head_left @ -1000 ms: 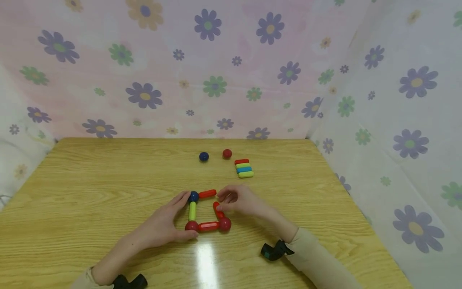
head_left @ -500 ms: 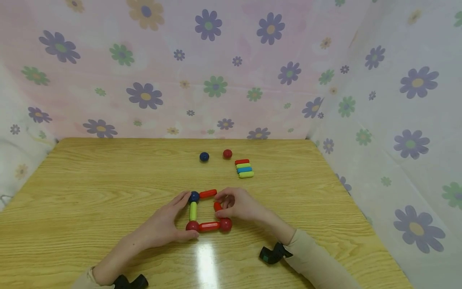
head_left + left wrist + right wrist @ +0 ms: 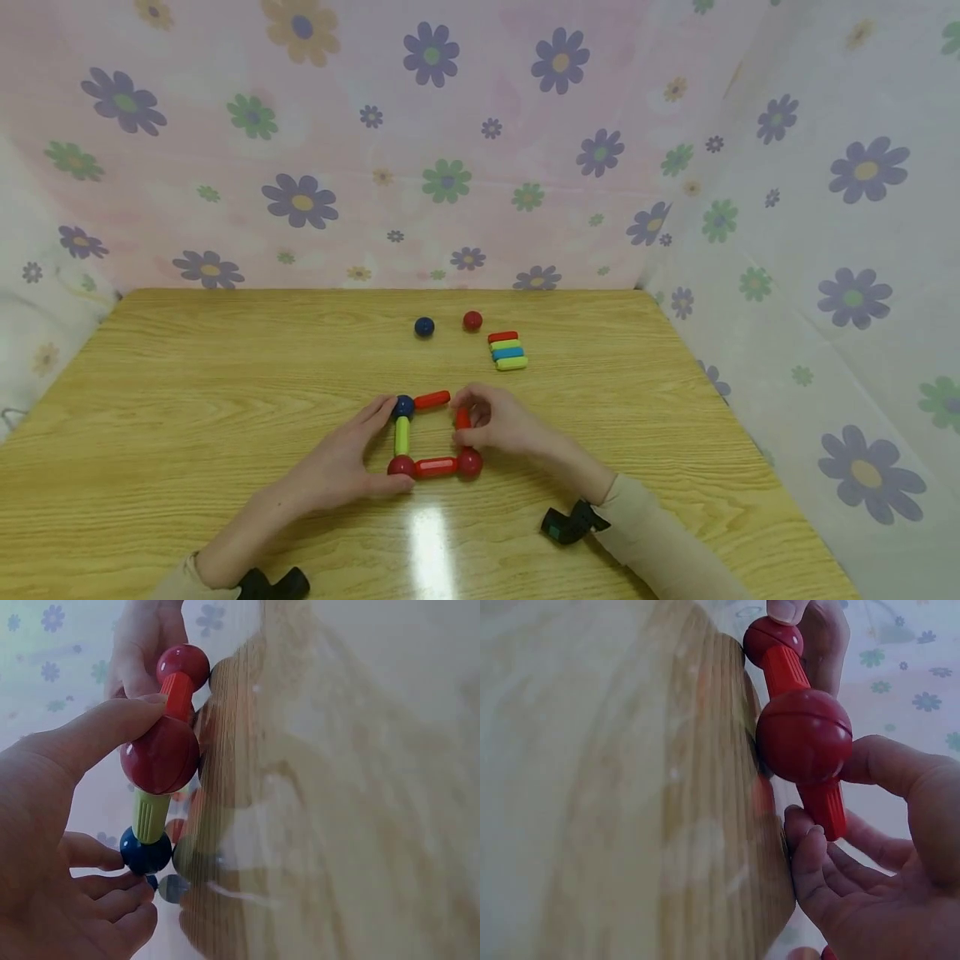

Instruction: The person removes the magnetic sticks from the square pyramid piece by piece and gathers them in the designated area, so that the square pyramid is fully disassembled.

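Observation:
A magnetic-style building set of balls and rods forms a four-sided outline on the table. My left hand (image 3: pixel 337 462) grips its left side, thumb on the near-left red ball (image 3: pixel 161 756) and fingers against the blue ball (image 3: pixel 146 851); a yellow-green rod (image 3: pixel 402 437) links these two. From the blue ball a red rod (image 3: pixel 432 400) extends right, its far end free. Another red rod (image 3: pixel 436 467) joins the near-left ball to the near-right red ball (image 3: pixel 806 735). My right hand (image 3: pixel 502 421) pinches the right-side red rod (image 3: pixel 823 810), which stands on that ball, thumb beside the ball.
Behind the outline lie a loose blue ball (image 3: pixel 424 327) and a loose red ball (image 3: pixel 472 320). Beside them several rods (image 3: pixel 508 352) in red, yellow-green and blue lie in a row. Flowered cloth (image 3: pixel 450 225) hangs behind the wooden table (image 3: pixel 225 358).
The right-side red rod has swung from leaning left to nearly straight away from me, with my right fingers closing round it. My left hand has stayed in place.

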Available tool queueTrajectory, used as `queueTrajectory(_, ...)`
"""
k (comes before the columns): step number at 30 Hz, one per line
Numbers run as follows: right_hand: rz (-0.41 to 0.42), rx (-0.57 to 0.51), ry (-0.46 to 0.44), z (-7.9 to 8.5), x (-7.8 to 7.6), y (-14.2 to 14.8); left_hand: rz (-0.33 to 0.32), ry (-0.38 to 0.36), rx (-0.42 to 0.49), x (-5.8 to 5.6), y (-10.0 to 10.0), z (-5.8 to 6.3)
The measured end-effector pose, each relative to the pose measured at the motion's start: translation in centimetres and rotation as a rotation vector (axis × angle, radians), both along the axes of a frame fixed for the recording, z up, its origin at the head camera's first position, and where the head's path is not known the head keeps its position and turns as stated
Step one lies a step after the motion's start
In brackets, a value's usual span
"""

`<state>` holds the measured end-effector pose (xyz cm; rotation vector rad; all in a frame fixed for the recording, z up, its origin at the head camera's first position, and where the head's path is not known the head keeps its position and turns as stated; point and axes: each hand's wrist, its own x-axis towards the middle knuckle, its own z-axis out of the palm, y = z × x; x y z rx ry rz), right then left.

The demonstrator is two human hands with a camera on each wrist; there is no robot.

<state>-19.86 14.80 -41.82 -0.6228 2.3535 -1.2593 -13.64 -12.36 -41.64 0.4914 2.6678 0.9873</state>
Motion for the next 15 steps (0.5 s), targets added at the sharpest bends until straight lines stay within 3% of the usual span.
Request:
queueTrajectory(10, 0.182, -0.086, 0.026, -0.5, -1.5, 1.9, -0.005, -0.004, 0.01, -0.6, -0.3, -0.2)
queueTrajectory(15, 0.171, -0.096, -0.024, -0.4, -2.0, 3.0, -0.015, 0.004, 0.0, -1.2, -0.4, -0.1)
